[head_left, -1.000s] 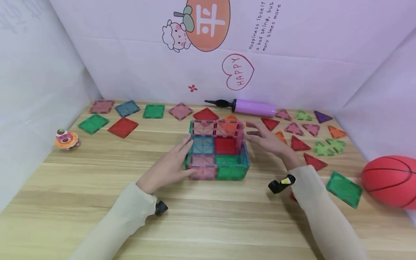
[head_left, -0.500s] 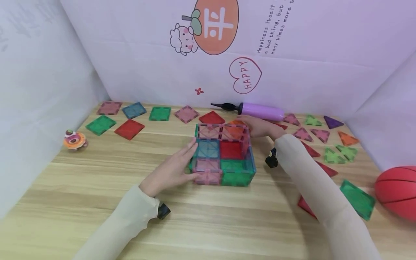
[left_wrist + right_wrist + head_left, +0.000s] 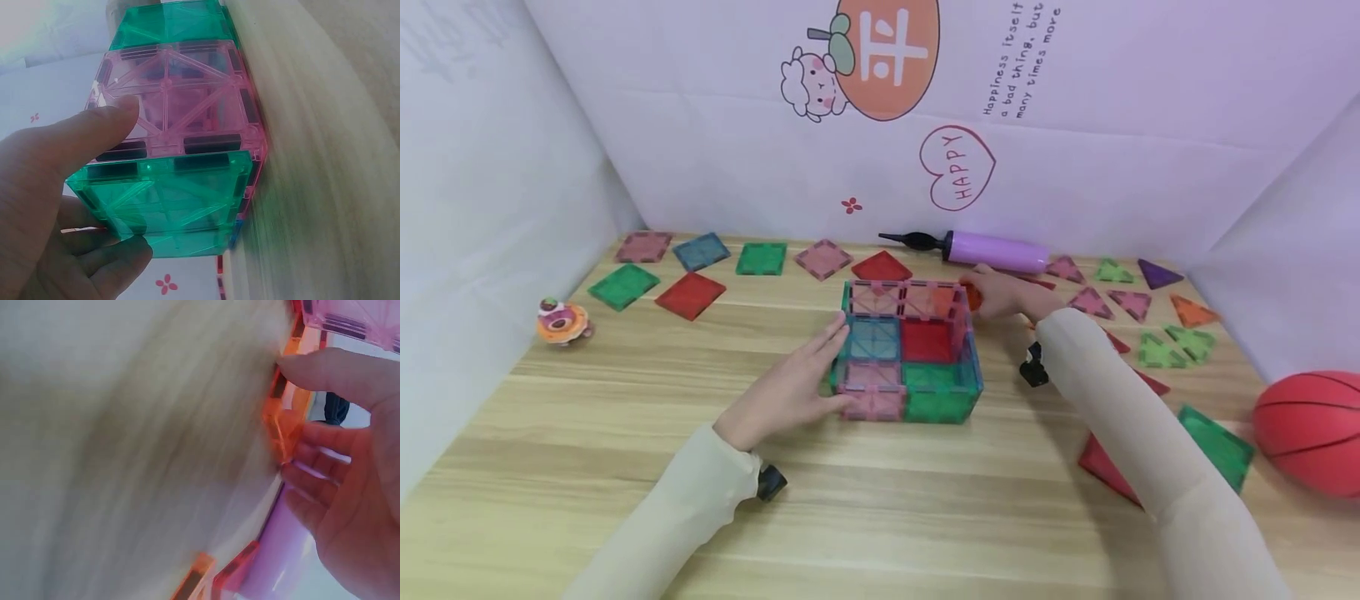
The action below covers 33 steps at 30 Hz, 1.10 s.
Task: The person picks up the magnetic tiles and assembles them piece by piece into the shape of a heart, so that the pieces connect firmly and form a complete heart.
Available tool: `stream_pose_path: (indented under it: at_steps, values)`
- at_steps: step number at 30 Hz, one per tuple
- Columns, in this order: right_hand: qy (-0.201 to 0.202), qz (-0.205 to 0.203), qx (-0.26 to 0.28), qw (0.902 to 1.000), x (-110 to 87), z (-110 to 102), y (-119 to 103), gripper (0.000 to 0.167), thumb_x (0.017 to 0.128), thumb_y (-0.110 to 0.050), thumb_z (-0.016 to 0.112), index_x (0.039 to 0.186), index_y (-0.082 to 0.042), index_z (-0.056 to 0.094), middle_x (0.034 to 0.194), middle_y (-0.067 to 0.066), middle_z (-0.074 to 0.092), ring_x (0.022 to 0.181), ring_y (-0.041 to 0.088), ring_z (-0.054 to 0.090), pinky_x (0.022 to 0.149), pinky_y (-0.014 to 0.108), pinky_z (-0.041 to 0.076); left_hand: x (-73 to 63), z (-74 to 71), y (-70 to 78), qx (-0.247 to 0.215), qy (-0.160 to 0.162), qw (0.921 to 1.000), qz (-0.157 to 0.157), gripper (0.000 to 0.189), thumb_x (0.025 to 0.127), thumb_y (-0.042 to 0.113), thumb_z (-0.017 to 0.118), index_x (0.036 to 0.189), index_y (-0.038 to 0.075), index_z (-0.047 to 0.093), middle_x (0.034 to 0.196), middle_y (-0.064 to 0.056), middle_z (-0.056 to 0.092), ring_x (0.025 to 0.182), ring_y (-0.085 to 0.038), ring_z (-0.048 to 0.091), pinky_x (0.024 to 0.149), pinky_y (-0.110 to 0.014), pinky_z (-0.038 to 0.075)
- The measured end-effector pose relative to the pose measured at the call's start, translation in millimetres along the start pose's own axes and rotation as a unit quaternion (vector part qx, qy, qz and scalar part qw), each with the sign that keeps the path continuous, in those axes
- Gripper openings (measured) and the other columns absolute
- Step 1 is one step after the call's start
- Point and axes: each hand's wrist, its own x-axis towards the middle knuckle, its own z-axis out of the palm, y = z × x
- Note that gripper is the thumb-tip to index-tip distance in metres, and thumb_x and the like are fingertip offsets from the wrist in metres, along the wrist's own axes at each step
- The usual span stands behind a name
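An open-topped box of translucent magnetic tiles (image 3: 936, 404) stands on the table, with green, pink and blue walls around a blue, red, pink and green floor. My left hand (image 3: 786, 396) grips its near left corner. In the left wrist view the thumb lies on a pink wall tile (image 3: 187, 94), and the fingers curl at a green one (image 3: 181, 194). Behind the box's far right corner, my right hand (image 3: 1000, 293) pinches an orange magnetic tile (image 3: 972, 295) between thumb and fingers. The right wrist view shows this orange tile (image 3: 279, 428) low by the tabletop, partly hidden by the fingers.
Loose square tiles, such as a red one (image 3: 691, 295), lie at the back left near a small toy figure (image 3: 562, 322). A purple pump (image 3: 996, 251) lies along the wall. Triangular tiles (image 3: 1192, 311), a green tile (image 3: 1217, 446) and a red ball (image 3: 1311, 432) are at right.
My right hand has moved from beside the box to behind its far right corner and taken hold of the orange tile, whose near edge now shows lifted. The left hand stays at the box.
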Motion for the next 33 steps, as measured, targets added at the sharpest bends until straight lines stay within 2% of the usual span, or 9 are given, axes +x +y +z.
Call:
stream_pose_path:
  at_steps: [6,17,22,24,29,33]
  values:
    - [0.027,0.025,-0.033,0.9988,-14.0,5,6,0.063,0.076,-0.027,0.07,0.123,0.009,0.048,0.114,0.02,0.046,0.1,0.031,0.045,0.089,0.044,0.042,-0.2,-0.5,0.4,0.0,0.001,1.0,0.0,0.09,0.085,0.036,0.071,0.15,0.001,0.019,0.16,-0.01,0.01,0.141,-0.031,0.031,0.106,-0.044,0.039]
    - [0.063,0.04,-0.013,0.9971,-34.4,8,19,0.07,0.071,-0.034,0.074,0.122,0.008,0.05,0.115,0.021,0.052,0.096,0.029,0.048,0.086,0.043,0.044,-1.1,0.1,1.2,-0.004,0.005,1.0,0.0,0.089,0.085,0.035,0.072,0.149,-0.001,0.022,0.16,-0.011,0.011,0.141,-0.032,0.03,0.107,-0.045,0.037]
    - [0.073,0.053,0.014,0.9958,-50.0,-11,17,0.072,0.072,-0.034,0.075,0.125,0.007,0.049,0.116,0.02,0.055,0.096,0.028,0.049,0.084,0.043,0.045,-1.5,0.3,0.9,-0.001,0.006,1.0,0.002,0.089,0.085,0.034,0.072,0.149,0.0,0.022,0.16,-0.011,0.012,0.14,-0.032,0.032,0.106,-0.045,0.038]
    - [0.084,0.049,0.022,0.995,-55.2,-23,13,0.071,0.073,-0.03,0.075,0.126,0.009,0.048,0.119,0.022,0.054,0.099,0.03,0.049,0.088,0.046,0.045,-1.4,0.2,0.6,0.001,0.008,1.0,0.005,0.089,0.085,0.033,0.072,0.149,0.0,0.022,0.16,-0.011,0.012,0.139,-0.032,0.033,0.106,-0.045,0.039]
    - [0.113,0.014,0.017,0.9934,-61.4,-48,-5,0.069,0.075,-0.028,0.074,0.127,0.009,0.048,0.124,0.025,0.05,0.11,0.035,0.048,0.098,0.051,0.04,-0.5,0.3,0.3,0.006,0.011,0.9999,0.012,0.089,0.084,0.033,0.072,0.149,0.0,0.021,0.16,-0.012,0.013,0.139,-0.032,0.034,0.106,-0.044,0.039]
    - [0.115,-0.016,0.007,0.9932,-59.8,-56,-29,0.067,0.075,-0.029,0.073,0.127,0.006,0.05,0.122,0.021,0.052,0.108,0.032,0.049,0.098,0.05,0.041,-0.6,0.6,0.6,0.001,0.009,0.9999,0.008,0.089,0.085,0.033,0.072,0.15,0.001,0.021,0.16,-0.011,0.012,0.139,-0.032,0.033,0.106,-0.045,0.039]
